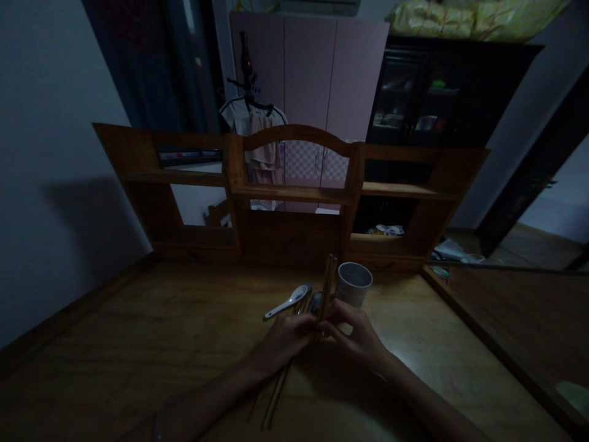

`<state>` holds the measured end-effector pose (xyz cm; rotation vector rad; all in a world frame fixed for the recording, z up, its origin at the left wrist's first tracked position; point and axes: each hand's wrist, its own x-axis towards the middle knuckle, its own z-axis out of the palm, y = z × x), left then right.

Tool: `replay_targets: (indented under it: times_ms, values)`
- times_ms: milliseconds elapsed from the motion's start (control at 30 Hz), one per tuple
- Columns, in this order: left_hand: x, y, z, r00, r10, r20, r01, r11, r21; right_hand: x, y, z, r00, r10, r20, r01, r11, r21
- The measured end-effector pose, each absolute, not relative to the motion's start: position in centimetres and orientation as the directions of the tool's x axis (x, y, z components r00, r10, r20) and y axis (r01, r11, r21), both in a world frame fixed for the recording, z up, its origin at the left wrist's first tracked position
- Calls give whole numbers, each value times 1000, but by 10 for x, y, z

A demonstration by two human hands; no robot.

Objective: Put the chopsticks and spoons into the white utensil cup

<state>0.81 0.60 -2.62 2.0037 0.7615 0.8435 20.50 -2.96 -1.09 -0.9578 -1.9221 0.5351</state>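
Note:
Both of my hands meet over the wooden desk (pixel 138 344), closed around a bundle of wooden chopsticks (pixel 328 279) held nearly upright. My left hand (pixel 285 341) grips the lower part from the left. From the right, my right hand (pixel 352 331) pinches the same bundle. More chopsticks (pixel 275 399) lie flat on the desk under my left wrist. A white ceramic spoon (pixel 289 301) lies just beyond my left hand, with a darker metal spoon (pixel 315 302) beside it. A grey cup (pixel 352 284) stands upright behind my right hand.
A wooden shelf unit (pixel 294 196) runs along the back of the desk. A raised wooden rim (pixel 497 344) borders the desk's right side. Pink wardrobe doors (pixel 317 80) and a dark glass cabinet (pixel 427 98) stand behind. The room is dim.

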Motion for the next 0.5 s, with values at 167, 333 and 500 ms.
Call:
replay_targets:
  times_ms: [167, 333, 500]
  values:
    - [9, 6, -28, 578, 749, 324, 241, -536, 809, 205, -29, -12, -293, 800, 524, 424, 600, -679]
    - [10, 7, -27, 592, 745, 307, 252, -533, 808, 205, -29, -12, -303, 788, 536, 411, 616, -672]
    - [10, 7, -26, 619, 738, 268, 249, -508, 825, 205, -29, -12, -289, 795, 534, 425, 606, -672]
